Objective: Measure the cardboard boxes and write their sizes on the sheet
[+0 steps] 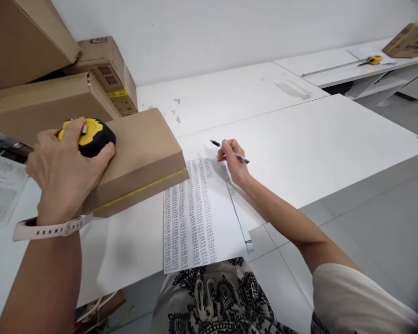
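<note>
My left hand (64, 167) is closed around a yellow and black tape measure (94, 138), just over the top of a brown cardboard box (139, 144). Whether the tape measure touches the box I cannot tell. A strip of yellow tape runs along the box's near side. In my right hand (233, 160) is a pen (242, 158), its dark tip pointing up and left, off the paper. Below that hand lies a white sheet (223, 222) with several columns of small handwriting. The box's right end covers the sheet's upper left part. Another sheet's edge shows under it on the right.
Several cardboard boxes (106, 69) are stacked at the left against the wall. The white table (282, 134) extends right. On a farther table are another tape measure (374, 59), its blade extended, and a brown box (409, 41). Printed paper (3, 185) is at far left.
</note>
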{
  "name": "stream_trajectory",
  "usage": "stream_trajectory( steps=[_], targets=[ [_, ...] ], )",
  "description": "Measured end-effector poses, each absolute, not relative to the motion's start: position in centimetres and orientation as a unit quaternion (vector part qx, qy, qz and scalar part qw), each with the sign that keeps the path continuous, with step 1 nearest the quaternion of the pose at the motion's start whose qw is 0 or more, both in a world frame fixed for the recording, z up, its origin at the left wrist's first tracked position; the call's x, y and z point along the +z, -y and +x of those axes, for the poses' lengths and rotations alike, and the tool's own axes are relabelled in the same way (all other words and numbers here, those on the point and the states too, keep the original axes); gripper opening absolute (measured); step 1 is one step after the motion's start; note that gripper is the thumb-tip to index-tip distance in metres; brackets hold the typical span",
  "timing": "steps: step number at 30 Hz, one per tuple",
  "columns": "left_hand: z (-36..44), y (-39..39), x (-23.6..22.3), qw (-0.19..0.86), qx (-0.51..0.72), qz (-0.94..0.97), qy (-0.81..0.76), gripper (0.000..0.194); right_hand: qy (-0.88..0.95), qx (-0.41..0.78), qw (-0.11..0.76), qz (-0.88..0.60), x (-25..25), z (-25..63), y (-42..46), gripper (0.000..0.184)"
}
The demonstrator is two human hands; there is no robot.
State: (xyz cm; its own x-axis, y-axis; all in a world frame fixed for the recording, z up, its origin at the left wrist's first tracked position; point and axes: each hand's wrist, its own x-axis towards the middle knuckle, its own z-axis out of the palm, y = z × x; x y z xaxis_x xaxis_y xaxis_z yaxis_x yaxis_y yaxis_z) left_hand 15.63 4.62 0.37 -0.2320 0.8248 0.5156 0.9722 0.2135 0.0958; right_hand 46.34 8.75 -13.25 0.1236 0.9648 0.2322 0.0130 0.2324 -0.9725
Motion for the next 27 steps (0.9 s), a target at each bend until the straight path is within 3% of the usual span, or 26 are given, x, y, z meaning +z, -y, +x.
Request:
stream_trajectory(
  steps=[3, 4, 7, 9, 14, 20, 24, 27],
  targets=[
    [16.6, -2.4, -0.7, 0.272, -0.286, -0.65, 0.649, 0.084, 0.535, 0.361, 0.571, -0.508, -15.0, 45.1, -7.9, 0.032],
    [17.3, -1.1, -1.6, 0.288, -0.314, -0.693, 0.582, 0.077, 0.545, 0.351, 0.562, -0.515, -15.5, 45.0, -7.7, 0.031],
    [19.4, 3.1, -5.6, 0.13, -0.247, -0.898, 0.34, 0.065, 0.557, 0.329, 0.548, -0.531, -16.2, 45.3, -7.6, 0.029],
    [20.5, 5.0, -8.9, 0.035, -0.136, -0.947, 0.288, 0.067, 0.56, 0.321, 0.547, -0.533, -16.4, 45.6, -7.9, 0.029],
    [22.3, 7.1, -14.5, -0.025, -0.027, -0.944, 0.327, 0.089, 0.614, 0.336, 0.51, -0.5, -16.3, 45.1, -9.9, 0.034],
    [24.6, 8.7, -14.6, -0.002, -0.047, -0.923, 0.382, 0.098, 0.615, 0.398, 0.483, -0.48, -16.2, 44.0, -12.0, 0.051],
    [26.3, 7.0, -12.6, -0.017, -0.106, -0.899, 0.424, 0.065, 0.554, 0.403, 0.55, -0.478, -16.3, 44.7, -11.1, 0.057],
    [27.9, 4.3, -11.7, -0.007, -0.125, -0.868, 0.48, 0.043, 0.532, 0.391, 0.572, -0.487, -15.6, 45.3, -9.6, 0.04]
  ],
)
